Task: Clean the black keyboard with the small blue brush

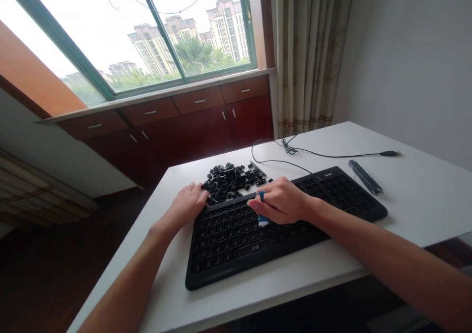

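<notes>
Your right hand point(282, 201) grips a blue brush point(263, 221), its middle hidden by your fingers, over the keyboard point(221, 232) near the table point(416, 200)'s front edge. Your left hand point(189, 201) lies beside the keycap pile point(228, 178); whether its fingers hold anything, I cannot tell.

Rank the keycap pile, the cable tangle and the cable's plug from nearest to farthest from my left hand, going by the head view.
1. Keycap pile: right beside the left hand.
2. Cable tangle: farther right, behind the keyboard.
3. Plug: farthest, well right of the tangle.
</notes>
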Tool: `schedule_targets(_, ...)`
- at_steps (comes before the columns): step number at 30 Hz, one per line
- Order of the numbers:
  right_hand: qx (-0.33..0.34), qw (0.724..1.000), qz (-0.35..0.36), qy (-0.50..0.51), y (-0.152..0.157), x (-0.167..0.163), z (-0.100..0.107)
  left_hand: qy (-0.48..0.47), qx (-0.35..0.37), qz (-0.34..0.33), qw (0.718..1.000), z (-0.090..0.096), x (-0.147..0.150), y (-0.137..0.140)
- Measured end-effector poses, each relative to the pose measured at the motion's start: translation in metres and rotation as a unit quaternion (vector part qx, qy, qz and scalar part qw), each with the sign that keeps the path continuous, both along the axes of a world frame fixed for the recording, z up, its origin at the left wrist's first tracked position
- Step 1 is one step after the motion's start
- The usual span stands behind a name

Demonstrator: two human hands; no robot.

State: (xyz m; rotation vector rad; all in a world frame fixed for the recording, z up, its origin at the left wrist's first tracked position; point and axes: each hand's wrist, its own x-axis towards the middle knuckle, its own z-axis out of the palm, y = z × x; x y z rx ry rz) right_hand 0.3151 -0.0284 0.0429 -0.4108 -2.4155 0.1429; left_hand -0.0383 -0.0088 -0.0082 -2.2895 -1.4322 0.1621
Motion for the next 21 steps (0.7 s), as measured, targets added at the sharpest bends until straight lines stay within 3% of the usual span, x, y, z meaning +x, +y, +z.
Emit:
schedule_targets(9,0.062,0.997,-0.035,0.03,0.0002,-0.0044,-0.003,0.011,-0.001,0.016,1.0,-0.0016,-0.0005,0.0018)
schedule_targets(21,0.04,0.999,-0.014,0.027,0.0005,-0.0014,-0.0015,0.017,-0.003,0.022,1.0,-0.0013,-0.0017,0.0025)
